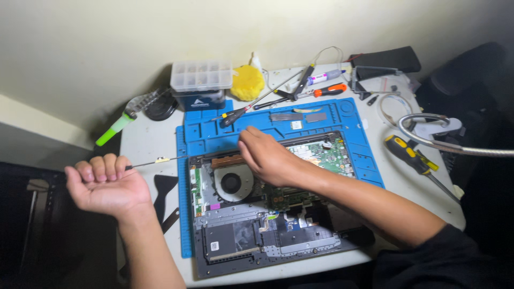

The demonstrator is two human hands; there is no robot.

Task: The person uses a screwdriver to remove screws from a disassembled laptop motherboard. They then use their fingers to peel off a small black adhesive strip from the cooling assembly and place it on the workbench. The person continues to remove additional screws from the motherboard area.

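- The left hand [107, 184] is curled palm-up off the left edge of the white table [144, 142], fingers closed around a thin metal rod [155, 161] with a small pale tag on it; the rod runs rightward, level, toward the laptop, apparently held out of the way while the other hand works.
- The right hand [267, 156] rests palm-down on the opened laptop [257, 235], fingers bent and bunched at the copper heat pipe [227, 159] just above the round cooling fan [231, 183]; whether the fingertips pinch anything, I cannot tell.
- The laptop lies bottom-up with its cover off, green circuit board [321, 152] exposed, on a blue repair mat [214, 131] that covers the middle of the table and keeps parts from sliding.
- On the mat's far rim lies a black-handled screwdriver [233, 116], within reach.
- At the table's far edge stand a clear compartment box [201, 75] and a yellow sponge [247, 83]; an orange-handled tool [331, 90] lies to their right.
- Near the right edge lies a yellow-and-black screwdriver [409, 155], under a bent gooseneck lamp arm [455, 148].
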